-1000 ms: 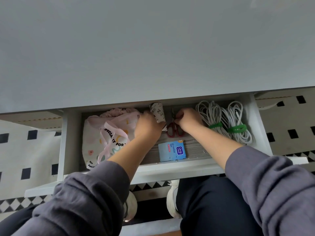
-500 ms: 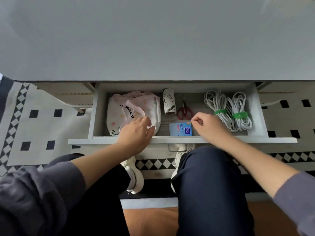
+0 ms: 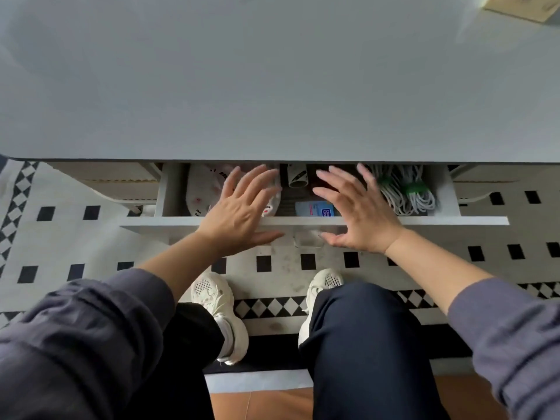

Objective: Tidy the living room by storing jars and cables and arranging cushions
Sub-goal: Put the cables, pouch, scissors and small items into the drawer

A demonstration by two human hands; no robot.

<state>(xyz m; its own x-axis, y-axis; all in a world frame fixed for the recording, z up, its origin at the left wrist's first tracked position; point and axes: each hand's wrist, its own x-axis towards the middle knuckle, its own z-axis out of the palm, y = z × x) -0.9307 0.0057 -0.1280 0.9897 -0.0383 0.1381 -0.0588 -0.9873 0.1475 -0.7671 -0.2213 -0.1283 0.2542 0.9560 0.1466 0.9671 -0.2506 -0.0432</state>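
A white drawer (image 3: 454, 221) stands partly pulled out from under the grey tabletop (image 3: 272, 80). Inside on the right lie two coiled white cables (image 3: 406, 192) bound with green ties. My left hand (image 3: 242, 212) and my right hand (image 3: 359, 212) are both open with fingers spread. They rest flat against the drawer's front panel, either side of its handle (image 3: 306, 239), thumbs below the top edge. Neither hand holds anything.
The drawer also holds a pale printed cloth bag (image 3: 203, 192), a small patterned jar (image 3: 297, 177) lying on its side and a blue card packet (image 3: 315, 209). A black-and-white patterned rug (image 3: 75, 237) lies below. My knees and white shoes (image 3: 215, 298) are in front.
Both hands have come out of the drawer and now lie spread on its front. The drawer has slid further in under the tabletop, hiding the scissors and the back of its contents.
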